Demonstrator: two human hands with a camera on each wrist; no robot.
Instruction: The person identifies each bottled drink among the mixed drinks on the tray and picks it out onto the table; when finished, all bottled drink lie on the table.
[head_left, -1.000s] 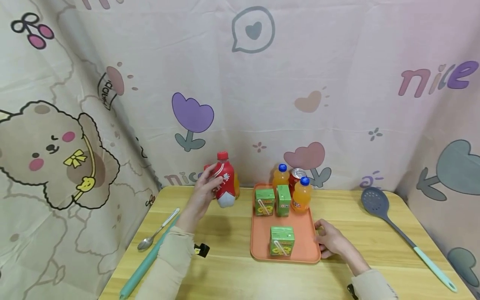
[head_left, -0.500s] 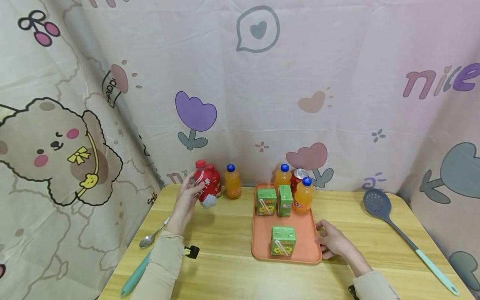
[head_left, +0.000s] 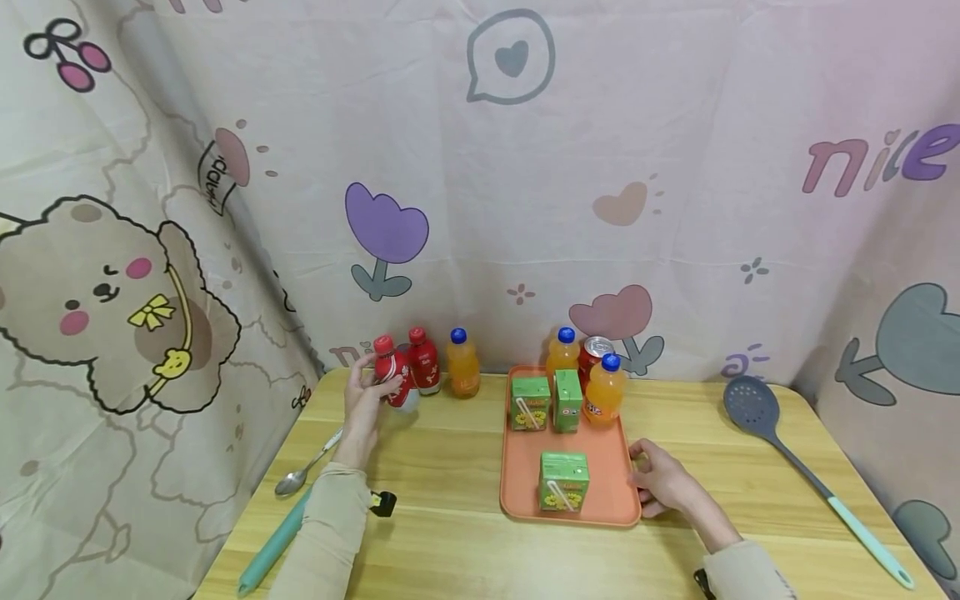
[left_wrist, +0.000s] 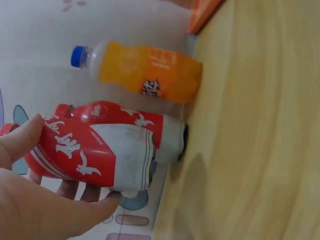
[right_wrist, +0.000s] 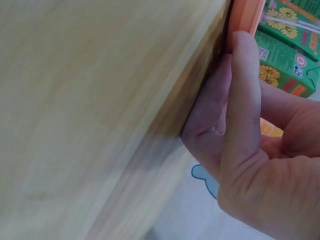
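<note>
My left hand [head_left: 363, 408] grips a red-and-white bottle [head_left: 393, 371] with a red cap, thumb on one side and fingers on the other. The bottle tilts at the back left of the table. In the left wrist view the held bottle [left_wrist: 90, 152] overlaps a second, similar red-and-white bottle [left_wrist: 167, 135], which stands upright beside an orange soda bottle [left_wrist: 150, 72] with a blue cap. At the right side of the orange tray [head_left: 513, 492], my right hand [head_left: 663, 479] holds the rim with bent fingers. Fingertips [right_wrist: 243, 42] press against the tray's edge in the right wrist view.
On the tray are green juice boxes [head_left: 564, 482], orange soda bottles [head_left: 603, 392] and a red can [head_left: 592, 354]. A slotted spoon [head_left: 750, 404] lies far right. At left lie a metal spoon [head_left: 292, 482] and a teal-handled tool [head_left: 273, 542]. A patterned cloth [head_left: 480, 208] hangs behind.
My left hand has carried the red-and-white bottle left and lower, beside the similar bottle, uncovering the orange soda bottle. The right hand has stayed at the tray's edge.
</note>
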